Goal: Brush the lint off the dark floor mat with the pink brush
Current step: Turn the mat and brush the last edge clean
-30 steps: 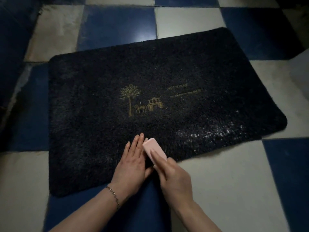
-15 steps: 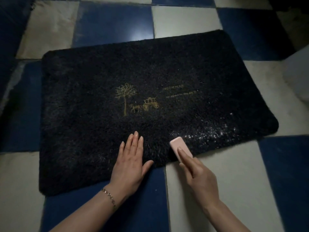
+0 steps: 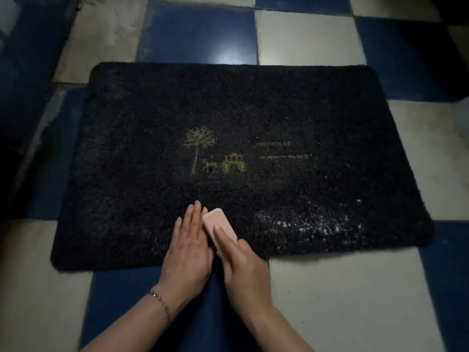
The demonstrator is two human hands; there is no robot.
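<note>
Blue-and-white checkered tile floor (image 3: 317,41), dark mat (image 3: 253,110), right-hand fingers (image 3: 223,240) gripping pink brush (image 3: 219,224), left flat.

Premises appear domestic: a floor (image 3: 317,295) of blue and off-white checkered tiles, dimly lit, bearing a dark doormat (image 3: 228,110) with a gold tree-and-carriage motif (image 3: 215,153). Tiles show scuffing and wear.

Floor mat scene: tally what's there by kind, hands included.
Floor mat: 1
Pink brush: 1
Hands: 2, left hand flat on the mat, right hand holding the brush
Bracelet: 1
Total: 5
</note>
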